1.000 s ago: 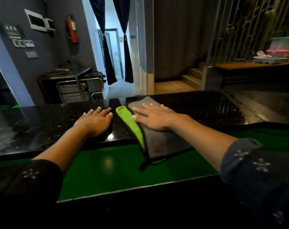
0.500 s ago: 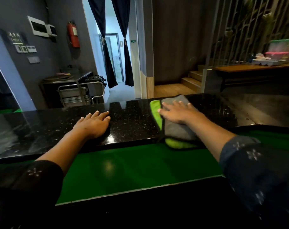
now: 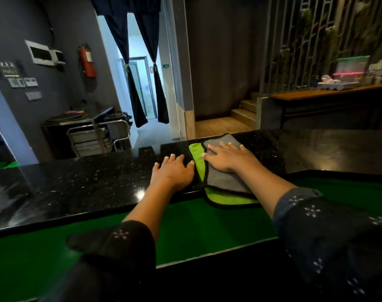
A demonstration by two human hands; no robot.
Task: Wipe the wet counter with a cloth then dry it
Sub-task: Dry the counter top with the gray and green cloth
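A black speckled stone counter (image 3: 87,182) runs across the view in front of me. On it lies a grey cloth with a lime-green underside (image 3: 224,182), its near edge hanging over the counter's front lip. My right hand (image 3: 227,158) presses flat on the grey side with the fingers spread. My left hand (image 3: 174,171) rests flat on the bare stone right beside the cloth's green left edge, palm down, holding nothing.
Below the counter's lip lies a glossy green lower ledge (image 3: 185,232). Beyond the counter stand a metal trolley (image 3: 92,136), a curtained doorway (image 3: 140,88), wooden steps (image 3: 242,114) and a wooden table (image 3: 329,94) with containers at right.
My right hand slid the cloth rightward along the counter over the last second. My left hand has shifted right too and now lies next to the cloth.
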